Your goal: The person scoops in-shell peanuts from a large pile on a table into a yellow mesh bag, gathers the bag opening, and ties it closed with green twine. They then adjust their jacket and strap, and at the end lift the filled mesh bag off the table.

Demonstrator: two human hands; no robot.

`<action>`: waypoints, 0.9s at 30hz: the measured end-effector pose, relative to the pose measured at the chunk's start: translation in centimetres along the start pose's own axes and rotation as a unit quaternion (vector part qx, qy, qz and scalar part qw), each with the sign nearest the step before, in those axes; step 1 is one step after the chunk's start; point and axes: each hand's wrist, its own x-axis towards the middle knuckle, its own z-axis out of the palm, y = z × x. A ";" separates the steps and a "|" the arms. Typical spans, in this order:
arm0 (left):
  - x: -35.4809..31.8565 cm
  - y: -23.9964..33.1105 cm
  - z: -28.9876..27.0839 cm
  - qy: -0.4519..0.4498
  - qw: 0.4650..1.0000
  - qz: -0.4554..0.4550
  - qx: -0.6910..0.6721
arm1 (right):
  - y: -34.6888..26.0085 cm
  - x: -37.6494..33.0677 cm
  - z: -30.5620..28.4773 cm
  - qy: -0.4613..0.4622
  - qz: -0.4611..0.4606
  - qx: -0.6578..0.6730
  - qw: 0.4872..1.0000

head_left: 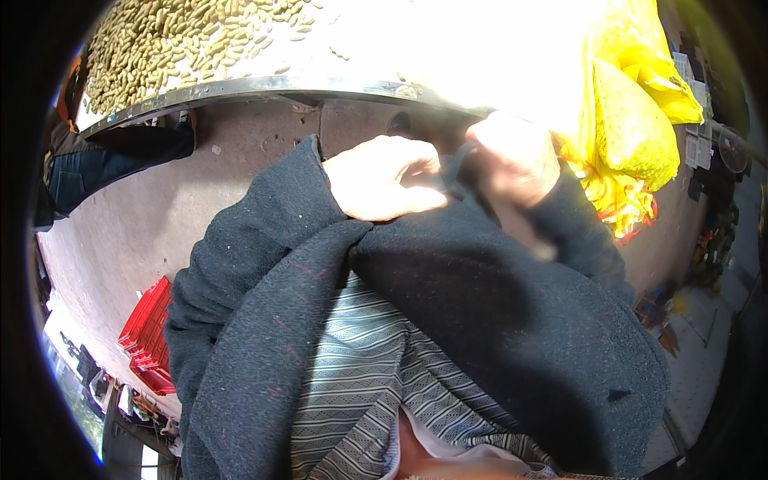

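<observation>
My left hand (384,178) and my right hand (512,158) are close together in front of my chest, just below the metal rim (264,86) of a large round tray. Both come out of dark grey jacket sleeves. My left hand has its fingers curled inward near the dark jacket cloth (452,164) between the two hands. My right hand is blurred, with its fingers bent; what it holds cannot be made out. The tray is heaped with pale peanuts in their shells (184,40). Bright glare hides the tray's right part.
Yellow mesh sacks (632,120) hang at the right of the tray. A red plastic crate (148,336) lies on the paved ground at lower left. Another person's dark-trousered legs (104,164) stand at the far left. Small goods line the right edge.
</observation>
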 end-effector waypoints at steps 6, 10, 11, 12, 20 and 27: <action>-0.7 -0.7 1.1 0.051 0.995 0.060 -0.061 | -0.6 -0.6 -1.4 -0.158 0.142 0.139 0.967; -0.7 -1.1 1.1 0.050 0.993 0.091 -0.062 | -1.1 -0.5 -2.2 -0.160 0.184 0.259 0.934; -0.7 -1.1 0.9 0.046 0.993 0.092 -0.064 | -1.3 -0.4 -2.0 -0.167 0.184 0.257 0.934; -0.7 -1.1 0.8 0.043 0.992 0.093 -0.068 | -1.3 -0.2 -1.8 -0.188 0.158 0.251 0.936; -0.9 -0.9 -0.2 0.012 0.997 0.033 -0.064 | -2.9 0.3 -0.2 -0.216 0.179 0.250 0.927; -1.2 -1.5 -0.9 -0.012 0.991 0.029 -0.128 | -1.9 0.6 -0.6 -0.246 0.109 0.187 0.945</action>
